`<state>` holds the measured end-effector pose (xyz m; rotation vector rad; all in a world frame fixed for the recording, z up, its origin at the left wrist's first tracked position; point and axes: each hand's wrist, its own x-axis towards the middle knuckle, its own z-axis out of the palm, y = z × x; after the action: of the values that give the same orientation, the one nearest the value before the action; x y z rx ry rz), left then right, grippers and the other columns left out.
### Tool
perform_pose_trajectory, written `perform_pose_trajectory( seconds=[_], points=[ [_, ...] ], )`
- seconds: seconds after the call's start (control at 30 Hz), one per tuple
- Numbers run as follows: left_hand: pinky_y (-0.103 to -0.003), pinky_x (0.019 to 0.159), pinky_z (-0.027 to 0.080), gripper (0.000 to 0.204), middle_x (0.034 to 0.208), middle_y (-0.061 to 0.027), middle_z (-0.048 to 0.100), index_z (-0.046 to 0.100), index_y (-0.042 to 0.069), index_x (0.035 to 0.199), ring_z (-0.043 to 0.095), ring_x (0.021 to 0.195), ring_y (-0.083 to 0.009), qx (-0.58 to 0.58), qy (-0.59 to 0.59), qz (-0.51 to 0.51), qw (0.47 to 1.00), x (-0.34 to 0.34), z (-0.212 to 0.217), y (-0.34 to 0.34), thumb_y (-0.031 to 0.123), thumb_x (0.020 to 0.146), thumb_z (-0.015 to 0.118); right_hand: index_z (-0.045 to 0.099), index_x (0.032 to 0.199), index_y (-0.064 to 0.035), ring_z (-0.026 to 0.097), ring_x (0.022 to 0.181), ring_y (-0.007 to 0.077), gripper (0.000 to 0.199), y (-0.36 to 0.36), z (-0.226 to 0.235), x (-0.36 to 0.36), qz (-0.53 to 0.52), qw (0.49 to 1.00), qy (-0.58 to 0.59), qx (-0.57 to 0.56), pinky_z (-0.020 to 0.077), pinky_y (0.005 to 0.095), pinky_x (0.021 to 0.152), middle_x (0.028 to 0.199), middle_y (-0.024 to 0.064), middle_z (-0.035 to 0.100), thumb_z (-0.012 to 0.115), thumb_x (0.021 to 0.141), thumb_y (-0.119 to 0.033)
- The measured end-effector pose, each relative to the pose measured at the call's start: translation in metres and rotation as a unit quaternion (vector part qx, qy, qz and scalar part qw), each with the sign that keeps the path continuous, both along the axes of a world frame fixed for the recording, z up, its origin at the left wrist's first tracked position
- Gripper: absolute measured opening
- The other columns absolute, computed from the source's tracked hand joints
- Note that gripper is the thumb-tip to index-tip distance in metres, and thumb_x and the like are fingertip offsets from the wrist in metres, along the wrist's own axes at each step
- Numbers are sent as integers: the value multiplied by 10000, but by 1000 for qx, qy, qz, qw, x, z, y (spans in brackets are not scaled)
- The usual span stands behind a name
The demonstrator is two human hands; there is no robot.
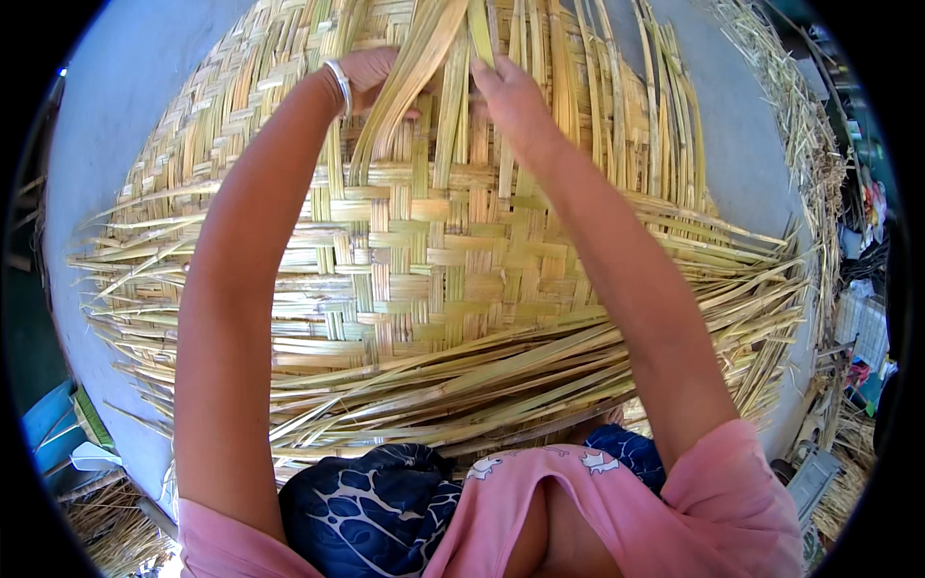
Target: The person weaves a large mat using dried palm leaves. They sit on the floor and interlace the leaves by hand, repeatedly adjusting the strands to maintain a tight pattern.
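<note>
A large woven mat [400, 207] of flat yellow-green reed strips spreads out in front of me. At its far part my left hand [371, 75], with a pale bangle at the wrist, is closed round a bundle of lifted strips [409, 82]. Those strips hide part of its fingers. Just to the right, my right hand [515, 101] pinches a greener strip [480, 34] between thumb and fingers. The lifted strips stand up from the weave and run out past the top of the picture.
Loose strip ends [462, 390] lie crosswise between me and the weave. More unwoven strips [665, 106] fan out at the far right. Grey floor [106, 173] surrounds the mat. Straw [790, 116] is piled along the right, and a blue container [48, 429] stands at the lower left.
</note>
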<state>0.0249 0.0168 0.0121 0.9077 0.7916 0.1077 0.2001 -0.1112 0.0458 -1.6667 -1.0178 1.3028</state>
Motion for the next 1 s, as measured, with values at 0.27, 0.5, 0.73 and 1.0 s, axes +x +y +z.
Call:
perform_pose_trajectory(
  seconds=[0.27, 0.5, 0.73, 1.0],
  points=[
    [-347, 819, 533, 410, 1202, -165, 540, 398, 40, 1303, 574, 1050, -245, 39, -92, 93, 991, 24, 22, -7, 163, 919, 475, 434, 1158, -45, 575, 836, 192, 282, 2, -43, 0, -167, 967, 183, -61, 494, 321, 694, 1008, 104, 560, 365, 969, -244],
    [-290, 624, 566, 266, 865, -131, 653, 508, 16, 1098, 658, 715, -178, 59, -34, 8, 998, 32, 29, -7, 153, 874, 549, 483, 1117, -35, 556, 717, 155, 242, 1, -47, -6, -184, 974, 122, -41, 482, 310, 585, 883, 75, 570, 345, 961, -160],
    [-255, 604, 542, 394, 882, -84, 633, 500, 2, 1189, 620, 714, -134, 184, 9, 92, 979, 38, 13, -3, 138, 838, 614, 509, 1144, -42, 589, 834, 165, 270, 16, 9, 12, 162, 957, 198, -136, 521, 314, 709, 990, 84, 588, 517, 897, -151],
    [-334, 716, 519, 129, 884, -98, 645, 566, 21, 939, 616, 787, -178, 87, -205, 341, 913, -40, 17, 7, 116, 854, 585, 535, 1159, -26, 612, 879, 174, 342, 22, -16, 24, 189, 976, 22, -109, 535, 323, 712, 1010, 95, 597, 558, 890, -236]
  ],
)
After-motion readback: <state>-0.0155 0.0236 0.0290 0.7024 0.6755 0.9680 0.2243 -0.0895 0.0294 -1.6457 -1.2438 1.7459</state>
